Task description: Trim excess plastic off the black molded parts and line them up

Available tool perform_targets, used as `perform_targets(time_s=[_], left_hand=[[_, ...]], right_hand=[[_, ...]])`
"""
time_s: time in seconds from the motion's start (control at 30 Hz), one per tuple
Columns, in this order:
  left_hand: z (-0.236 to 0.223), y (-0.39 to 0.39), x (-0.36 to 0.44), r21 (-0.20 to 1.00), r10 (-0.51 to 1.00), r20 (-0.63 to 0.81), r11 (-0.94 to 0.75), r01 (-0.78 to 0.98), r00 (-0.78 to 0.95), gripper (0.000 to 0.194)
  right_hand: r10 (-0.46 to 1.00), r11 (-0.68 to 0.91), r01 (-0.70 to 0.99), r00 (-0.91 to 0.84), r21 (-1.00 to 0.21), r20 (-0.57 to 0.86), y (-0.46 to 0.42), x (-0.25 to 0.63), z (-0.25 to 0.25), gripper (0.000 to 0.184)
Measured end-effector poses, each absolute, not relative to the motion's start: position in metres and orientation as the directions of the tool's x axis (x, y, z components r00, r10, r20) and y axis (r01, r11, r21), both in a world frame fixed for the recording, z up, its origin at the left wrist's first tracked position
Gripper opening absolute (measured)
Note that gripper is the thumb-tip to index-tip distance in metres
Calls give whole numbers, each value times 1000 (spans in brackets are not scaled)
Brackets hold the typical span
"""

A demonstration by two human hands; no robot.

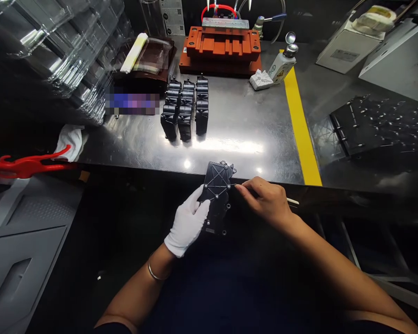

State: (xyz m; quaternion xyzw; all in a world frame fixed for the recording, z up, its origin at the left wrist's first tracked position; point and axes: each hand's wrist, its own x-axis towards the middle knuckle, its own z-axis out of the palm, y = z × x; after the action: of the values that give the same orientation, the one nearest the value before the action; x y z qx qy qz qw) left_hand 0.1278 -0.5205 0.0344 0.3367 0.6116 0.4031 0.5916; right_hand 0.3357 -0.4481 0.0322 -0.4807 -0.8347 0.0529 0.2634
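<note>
Watching from here, 12 = straight ahead of the worker's hands. One black molded panel (218, 214), roughly rectangular, gripped by the gloved left hand (188, 222) along its 8-to-9 side, that edge partly covered. Ribbed face up, long axis about 12–6. Ribs cross in an X over the 12 half. Bright fastener heads (216, 196) at center and toward 10, 2 and 7. Small ring lugs (229, 206) stick out toward 1, 3 and 5. Thin tool (293, 201) pinched in the bare right hand (270, 199): pale rear end just past 3, tip at panel's 2 side, contact unclear, midsection hidden.
</note>
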Motion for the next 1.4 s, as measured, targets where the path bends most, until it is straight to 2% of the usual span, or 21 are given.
perform_targets(time_s=[0.3,0.7,0.83,0.9,0.97,1.03,1.07,1.1,1.13,1.17,1.2,1.23,1.27,1.3,1.33,1.37,1.4], left_hand=[[41,-520,131,880,877,-471,461,-113,-95,65],[35,-522,137,900,896,-436,431,-70,-86,59],[34,-523,131,907,906,-421,421,-15,-49,58],[37,-523,119,914,912,-405,401,59,71,57],[43,-524,103,930,883,-363,325,171,298,53],[48,-523,87,948,827,-283,164,274,486,47],[49,-523,80,947,832,-227,67,314,507,43],[49,-522,75,938,880,-151,-16,347,449,39],[48,-522,72,924,949,-59,-65,377,309,38],[45,-522,70,921,995,36,-70,384,94,40],[42,-522,70,940,987,85,-34,340,-138,46],[37,-523,73,974,949,48,24,223,-311,52],[33,-525,76,995,926,-73,94,39,-371,57],[29,-527,82,967,925,-232,185,-177,-301,59],[24,-530,88,877,920,-372,304,-371,-126,57],[21,-533,96,753,891,-449,419,-507,70,53],[18,-535,103,643,859,-476,487,-591,190,50]], right_hand=[[832,543,727,-397,-420,388,-452,336,33,26],[902,401,780,-244,-481,355,-473,323,28,28],[925,375,701,-247,-606,287,-470,326,36,27],[959,282,650,-166,-706,231,-462,334,46,26],[985,152,582,-153,-799,77,-453,341,56,30],[919,30,524,-349,-851,-183,-447,346,64,39],[837,-25,507,-461,-862,-295,-446,348,65,40],[766,-70,495,-530,-866,-365,-447,349,65,39],[741,-106,484,-544,-869,-394,-449,350,62,38],[770,-138,466,-505,-874,-390,-452,350,59,38],[826,-164,436,-429,-885,-365,-455,350,55,39],[876,-185,400,-347,-898,-335,-460,349,50,42],[909,-200,360,-278,-911,-309,-464,347,46,45],[926,-211,321,-237,-923,-294,-468,344,41,48],[930,-220,289,-227,-932,-289,-472,340,37,50],[928,-225,266,-236,-937,-290,-475,334,34,52],[924,-228,250,-250,-941,-290,-477,328,32,53]])
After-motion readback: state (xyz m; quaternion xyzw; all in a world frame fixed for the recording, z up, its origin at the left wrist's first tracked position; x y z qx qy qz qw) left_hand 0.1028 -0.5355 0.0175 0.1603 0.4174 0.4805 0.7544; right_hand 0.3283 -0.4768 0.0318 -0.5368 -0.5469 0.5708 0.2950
